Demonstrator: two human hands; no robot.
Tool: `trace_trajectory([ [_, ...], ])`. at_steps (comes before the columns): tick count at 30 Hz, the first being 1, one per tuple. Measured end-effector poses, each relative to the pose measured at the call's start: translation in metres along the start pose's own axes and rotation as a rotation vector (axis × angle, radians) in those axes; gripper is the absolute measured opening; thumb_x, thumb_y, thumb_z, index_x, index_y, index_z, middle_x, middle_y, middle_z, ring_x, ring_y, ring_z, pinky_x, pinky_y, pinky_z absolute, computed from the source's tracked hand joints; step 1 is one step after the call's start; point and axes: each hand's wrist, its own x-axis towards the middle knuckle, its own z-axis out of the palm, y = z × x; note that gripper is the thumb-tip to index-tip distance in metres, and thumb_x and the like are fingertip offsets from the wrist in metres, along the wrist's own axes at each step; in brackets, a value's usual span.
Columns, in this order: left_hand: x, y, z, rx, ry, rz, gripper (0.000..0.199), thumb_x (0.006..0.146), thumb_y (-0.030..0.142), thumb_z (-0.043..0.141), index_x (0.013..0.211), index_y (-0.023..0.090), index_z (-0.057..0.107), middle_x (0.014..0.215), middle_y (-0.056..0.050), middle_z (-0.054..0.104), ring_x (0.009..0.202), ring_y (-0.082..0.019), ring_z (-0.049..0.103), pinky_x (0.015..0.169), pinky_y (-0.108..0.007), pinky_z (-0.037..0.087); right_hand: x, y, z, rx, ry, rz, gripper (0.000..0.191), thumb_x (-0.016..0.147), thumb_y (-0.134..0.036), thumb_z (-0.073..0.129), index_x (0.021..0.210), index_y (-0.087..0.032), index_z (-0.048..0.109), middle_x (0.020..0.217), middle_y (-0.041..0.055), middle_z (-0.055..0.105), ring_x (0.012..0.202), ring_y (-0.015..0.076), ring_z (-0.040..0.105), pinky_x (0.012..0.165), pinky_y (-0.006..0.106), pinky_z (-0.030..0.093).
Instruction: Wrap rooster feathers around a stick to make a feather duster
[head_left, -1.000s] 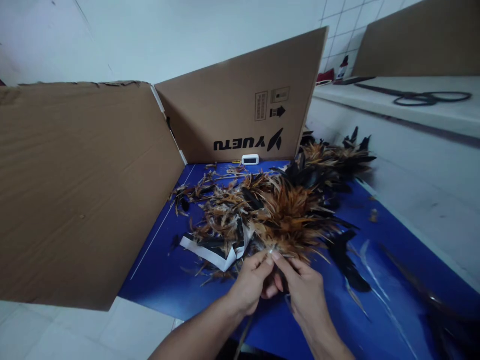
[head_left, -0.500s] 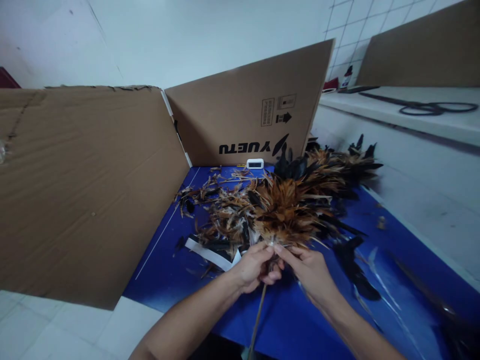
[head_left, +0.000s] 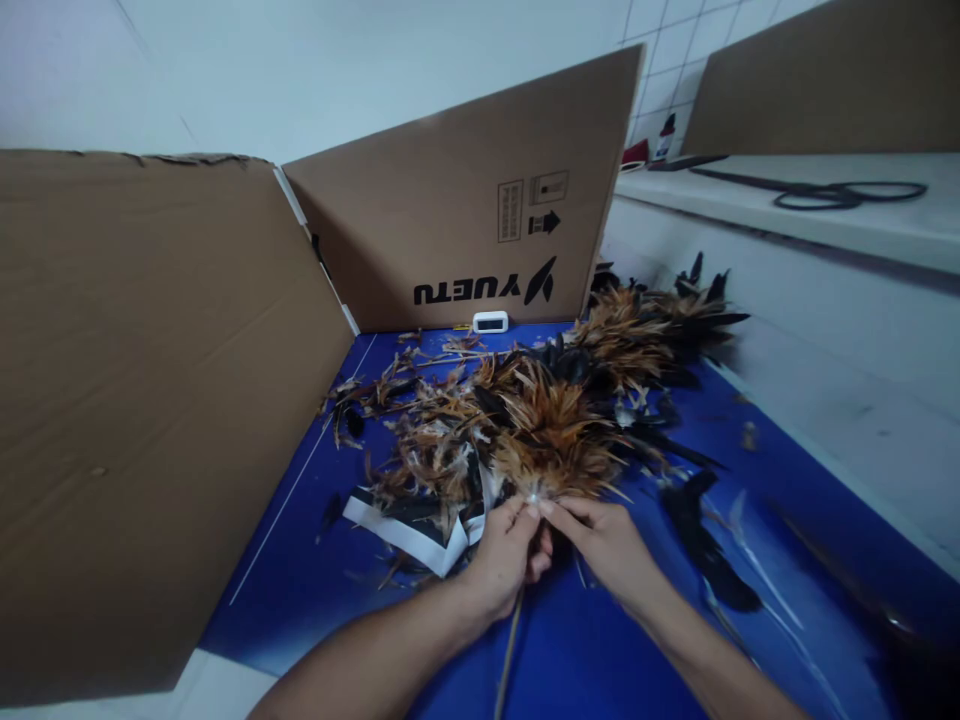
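Brown and black feathers are gathered round a thin stick (head_left: 508,655), forming a feather duster (head_left: 551,425) that points away from me over the blue table top. My left hand (head_left: 514,550) is closed round the base of the bunch, where the stick comes out below. Close against it, my right hand (head_left: 592,530) pinches at the same whitish base with thumb and fingers. What exactly lies between the fingertips is too small to make out. Loose feathers (head_left: 435,440) lie left of the duster, beside a white strip (head_left: 405,540) with a black part.
Cardboard panels (head_left: 465,200) stand behind and to the left. A small white digital device (head_left: 490,322) sits at the back. Another feather bunch (head_left: 652,330) lies behind right, and black feathers (head_left: 705,540) lie at right. Large scissors (head_left: 847,193) rest on a white ledge (head_left: 795,225).
The whole view has shifted a little, so the surroundings appear further left. Both hands stay at the base of the duster, with the feather head appearing slightly lower.
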Motion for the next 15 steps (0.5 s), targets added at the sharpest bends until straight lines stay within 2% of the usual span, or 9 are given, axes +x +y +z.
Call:
trace_trajectory([
  [4, -0.006, 0.005, 0.002, 0.074, 0.030, -0.007, 0.039, 0.077, 0.054, 0.053, 0.080, 0.017, 0.045, 0.058, 0.007, 0.039, 0.037, -0.001, 0.027, 0.034, -0.016, 0.012, 0.000, -0.001, -0.001, 0.009, -0.021, -0.009, 0.035, 0.077, -0.046, 0.056, 0.058, -0.018, 0.065, 0.056, -0.0009, 0.063, 0.059, 0.0153, 0.055, 0.059, 0.025, 0.040],
  [8, -0.010, 0.006, 0.003, 0.152, 0.061, -0.018, 0.042, 0.079, 0.059, 0.049, 0.079, 0.017, 0.044, 0.057, 0.008, 0.031, 0.041, -0.002, 0.023, 0.036, -0.016, 0.016, -0.003, -0.003, -0.002, 0.020, 0.024, -0.017, 0.033, 0.073, -0.045, 0.059, 0.055, -0.018, 0.064, 0.054, -0.0012, 0.060, 0.055, 0.0150, 0.051, 0.053, 0.025, 0.039],
  [12, -0.012, 0.001, -0.001, 0.251, 0.047, -0.006, 0.044, 0.081, 0.059, 0.045, 0.084, 0.015, 0.050, 0.059, 0.007, 0.030, 0.045, -0.004, 0.024, 0.039, -0.015, 0.021, -0.005, -0.008, -0.002, 0.042, 0.052, -0.014, 0.034, 0.069, -0.046, 0.061, 0.050, -0.018, 0.061, 0.051, -0.0012, 0.056, 0.053, 0.0144, 0.049, 0.052, 0.025, 0.038],
  [15, -0.012, -0.003, -0.005, 0.301, 0.038, -0.037, 0.045, 0.082, 0.058, 0.045, 0.090, 0.015, 0.053, 0.060, 0.007, 0.032, 0.046, -0.005, 0.025, 0.040, -0.015, 0.023, -0.007, -0.011, -0.002, 0.091, 0.083, 0.041, 0.033, 0.064, -0.047, 0.064, 0.050, -0.018, 0.058, 0.051, -0.0007, 0.055, 0.053, 0.0142, 0.047, 0.051, 0.025, 0.038],
])
